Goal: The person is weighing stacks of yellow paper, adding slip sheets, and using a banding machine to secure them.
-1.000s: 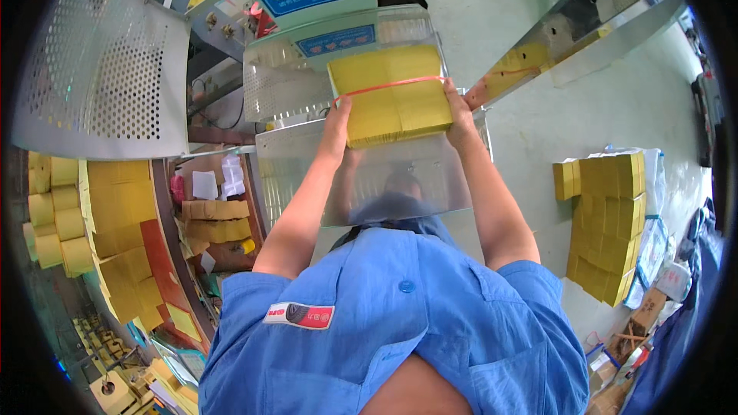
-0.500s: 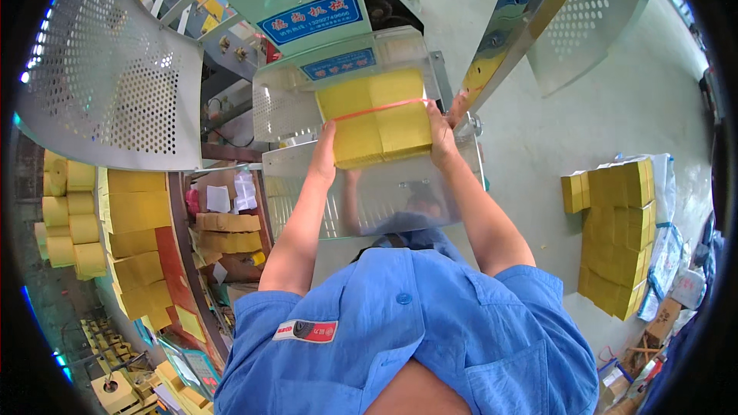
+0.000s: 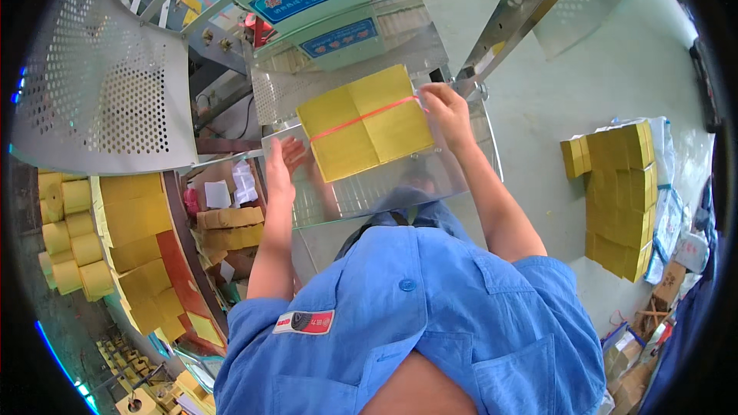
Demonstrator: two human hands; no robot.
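Yellow paper bundle (image 3: pixel 365 123) with red band, pinched at far corner by right hand (image 3: pixel 446 111), left hand (image 3: pixel 280 163) flat and open beside it: likely to slide off glossy tray (image 3: pixel 400 184).

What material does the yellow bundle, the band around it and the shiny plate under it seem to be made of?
Yellow bundle: probably paper, matte, shown by its flat sheets and a visible seam between them.
Band: likely rubber or elastic, thin, orange-red, stretched straight across the bundle.
Plate: looks like polished metal, since it mirrors the forearms and blue shirt; a glossy plastic cannot be excluded.
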